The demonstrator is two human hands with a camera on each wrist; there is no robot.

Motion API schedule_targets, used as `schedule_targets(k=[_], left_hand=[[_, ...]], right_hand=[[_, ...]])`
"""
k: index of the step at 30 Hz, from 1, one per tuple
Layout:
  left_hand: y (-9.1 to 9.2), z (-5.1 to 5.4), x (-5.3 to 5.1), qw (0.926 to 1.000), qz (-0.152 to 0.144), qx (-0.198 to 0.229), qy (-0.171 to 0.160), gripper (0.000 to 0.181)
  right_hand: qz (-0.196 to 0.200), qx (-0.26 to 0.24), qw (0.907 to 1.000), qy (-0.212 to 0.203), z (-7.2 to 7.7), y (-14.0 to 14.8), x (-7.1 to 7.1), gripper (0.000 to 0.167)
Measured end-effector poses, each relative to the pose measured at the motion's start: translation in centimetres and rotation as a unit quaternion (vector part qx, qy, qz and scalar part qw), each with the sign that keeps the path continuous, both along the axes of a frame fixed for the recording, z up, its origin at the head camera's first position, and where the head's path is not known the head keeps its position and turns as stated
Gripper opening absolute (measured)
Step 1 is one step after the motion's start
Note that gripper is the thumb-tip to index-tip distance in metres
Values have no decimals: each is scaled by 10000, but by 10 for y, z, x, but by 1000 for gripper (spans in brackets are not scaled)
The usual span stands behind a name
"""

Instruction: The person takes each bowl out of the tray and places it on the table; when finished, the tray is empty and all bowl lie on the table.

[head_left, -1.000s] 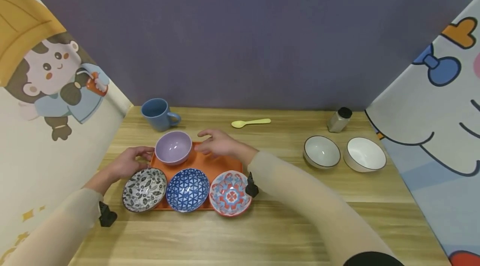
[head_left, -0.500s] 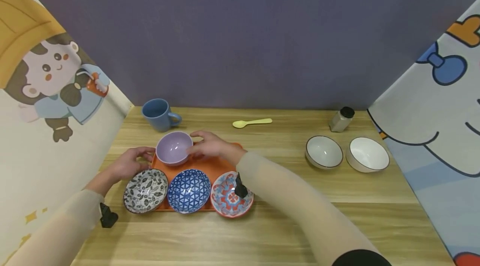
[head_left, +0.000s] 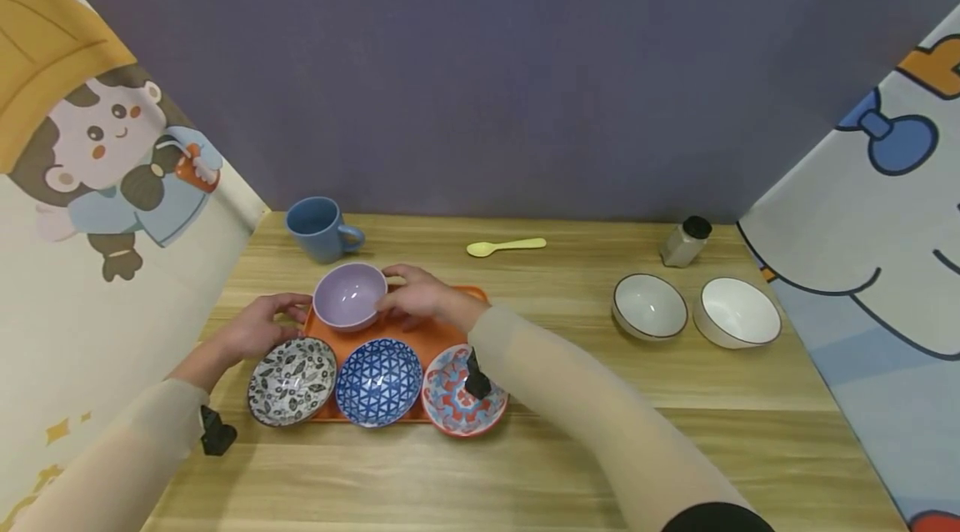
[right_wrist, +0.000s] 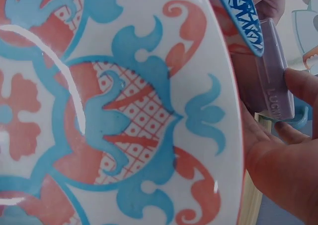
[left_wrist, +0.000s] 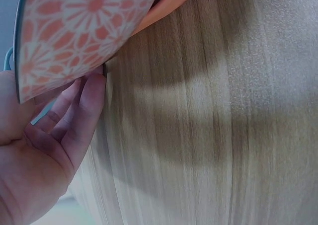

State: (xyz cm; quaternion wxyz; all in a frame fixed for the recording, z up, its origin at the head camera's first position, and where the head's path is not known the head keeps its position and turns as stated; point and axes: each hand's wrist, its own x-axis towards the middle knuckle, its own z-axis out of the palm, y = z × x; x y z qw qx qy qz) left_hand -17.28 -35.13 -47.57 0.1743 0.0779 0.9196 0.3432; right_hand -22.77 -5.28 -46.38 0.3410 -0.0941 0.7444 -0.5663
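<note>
A purple bowl (head_left: pixel 349 297) sits at the back left of an orange tray (head_left: pixel 416 338). At its right side is my right hand (head_left: pixel 422 297), thumb and fingers spread against the wall of the purple bowl (right_wrist: pixel 275 68) in the right wrist view. My left hand (head_left: pixel 258 327) lies by the tray's left edge, fingertips close to the bowl's left side; whether they touch it I cannot tell. Part of the left hand (left_wrist: pixel 44 150) is hidden by a patterned bowl (left_wrist: pixel 89 29). Along the tray's front stand a black-and-white bowl (head_left: pixel 292 382), a blue bowl (head_left: pixel 378 383) and a red-and-blue bowl (head_left: pixel 459 399).
A blue mug (head_left: pixel 318 232) stands behind the tray, with a yellow spoon (head_left: pixel 507 247) to its right. Farther right are two white bowls (head_left: pixel 649 307) (head_left: pixel 738 313) and a black-lidded jar (head_left: pixel 686 243). Walls border the table's back and sides.
My right hand has moved left, from beside the purple bowl to its right side, and its sleeve now covers part of the red-and-blue bowl. The left hand has stayed in place.
</note>
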Motion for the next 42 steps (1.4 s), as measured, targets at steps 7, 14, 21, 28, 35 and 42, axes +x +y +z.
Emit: schedule_targets(k=[7, 14, 21, 28, 35, 42], left_hand=[[0, -1, 0, 10000, -12, -23, 36, 56], [0, -1, 0, 10000, 3, -25, -94, 56], [1, 0, 3, 9997, 72, 20, -212, 55], [2, 0, 2, 10000, 19, 31, -70, 54], [3, 0, 3, 9999, 52, -19, -131, 55], [4, 2, 3, 9999, 78, -58, -97, 55]], right_hand=[[-11, -6, 9999, -155, -2, -2, 0, 79], [-163, -216, 9990, -369, -3, -7, 4, 77], [-408, -577, 9955, -637, -11, -9, 5, 70], [-598, -844, 9921, -704, -8, -9, 9, 65], [-651, -865, 9916, -714, -4, -8, 12, 65], [-713, -657, 9938, -543, -3, -4, 14, 60]])
